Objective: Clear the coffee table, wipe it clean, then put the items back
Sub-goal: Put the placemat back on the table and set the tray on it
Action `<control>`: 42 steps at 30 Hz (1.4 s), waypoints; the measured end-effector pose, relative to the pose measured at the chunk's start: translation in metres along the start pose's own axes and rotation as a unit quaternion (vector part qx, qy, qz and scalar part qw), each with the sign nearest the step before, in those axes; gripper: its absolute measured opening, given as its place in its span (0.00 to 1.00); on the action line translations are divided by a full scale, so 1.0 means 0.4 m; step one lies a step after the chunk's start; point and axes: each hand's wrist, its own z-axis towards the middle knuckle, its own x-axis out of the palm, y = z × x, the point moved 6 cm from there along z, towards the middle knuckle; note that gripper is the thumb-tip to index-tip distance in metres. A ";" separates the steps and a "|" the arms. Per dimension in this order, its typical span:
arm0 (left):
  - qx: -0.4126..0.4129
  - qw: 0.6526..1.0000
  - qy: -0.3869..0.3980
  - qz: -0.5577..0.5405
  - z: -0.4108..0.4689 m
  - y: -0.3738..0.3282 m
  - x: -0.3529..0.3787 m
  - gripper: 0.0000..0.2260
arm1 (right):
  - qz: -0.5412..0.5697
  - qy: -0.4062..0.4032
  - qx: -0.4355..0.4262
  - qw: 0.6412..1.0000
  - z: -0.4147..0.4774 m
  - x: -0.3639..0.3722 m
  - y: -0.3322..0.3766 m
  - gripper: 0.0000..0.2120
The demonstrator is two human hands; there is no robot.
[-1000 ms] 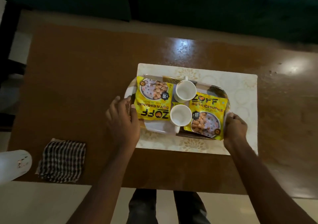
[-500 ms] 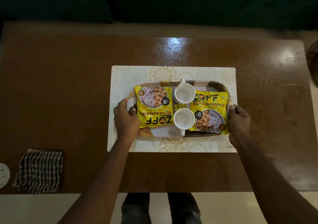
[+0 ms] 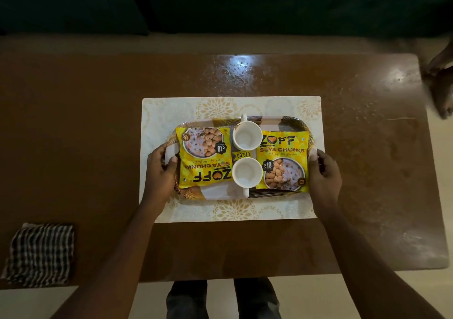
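A patterned tray [image 3: 215, 192] rests on a cream floral placemat [image 3: 171, 112] in the middle of the brown coffee table [image 3: 73, 122]. On the tray lie two yellow soya chunk packets, one at the left [image 3: 204, 156] and one at the right [image 3: 283, 161], with two empty white cups between them, one farther [image 3: 246, 136] and one nearer [image 3: 247, 172]. My left hand [image 3: 160, 171] grips the tray's left end. My right hand [image 3: 323, 171] grips its right end.
A checked black-and-white cloth [image 3: 39, 253] lies on the table's near left corner. A dark sofa [image 3: 220, 2] runs along the far side. Another person's foot [image 3: 441, 85] stands by the far right corner. My legs [image 3: 223, 299] are at the near edge.
The tray has shifted toward the middle of the placemat, and the view has swung so the table sits square. Both hands keep their hold on the tray ends.
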 end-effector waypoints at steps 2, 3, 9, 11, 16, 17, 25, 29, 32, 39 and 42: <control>0.001 1.000 0.009 0.005 0.002 0.001 0.000 0.19 | 0.013 0.004 0.006 1.000 -0.002 0.002 -0.012 0.23; 0.002 1.000 0.015 0.008 0.002 0.002 0.000 0.19 | 0.020 0.006 0.011 1.000 -0.001 0.003 -0.018 0.25; 0.022 0.999 0.034 0.036 0.011 0.004 -0.004 0.20 | 0.053 0.013 0.025 0.998 -0.008 0.012 -0.021 0.22; 0.022 0.998 0.027 0.043 0.011 0.002 -0.005 0.20 | 0.056 0.011 0.034 0.998 -0.004 0.015 -0.022 0.18; 0.039 0.996 0.014 0.077 0.025 -0.025 0.001 0.20 | 0.066 0.015 0.047 0.997 0.005 0.013 -0.015 0.16; 0.044 0.995 0.008 0.091 0.027 -0.034 0.003 0.20 | 0.063 0.017 0.050 0.997 0.006 0.013 -0.014 0.16; 0.027 0.995 -0.009 0.097 0.034 -0.048 0.008 0.21 | 0.022 0.002 0.042 0.999 0.007 0.015 0.010 0.17; 0.005 0.988 -0.054 0.147 0.011 -0.054 -0.019 0.22 | -0.053 -0.015 0.002 0.998 -0.006 -0.003 0.046 0.19; 0.002 0.983 -0.075 0.168 -0.047 -0.081 -0.032 0.23 | -0.098 -0.036 -0.050 0.993 -0.023 -0.020 0.101 0.18; 0.114 0.971 -0.048 0.202 -0.236 -0.197 -0.043 0.18 | -0.068 0.056 -0.134 0.987 -0.155 0.006 0.285 0.15; 0.132 0.968 -0.057 0.208 -0.306 -0.233 -0.078 0.18 | -0.049 0.101 -0.164 0.980 -0.230 0.027 0.361 0.14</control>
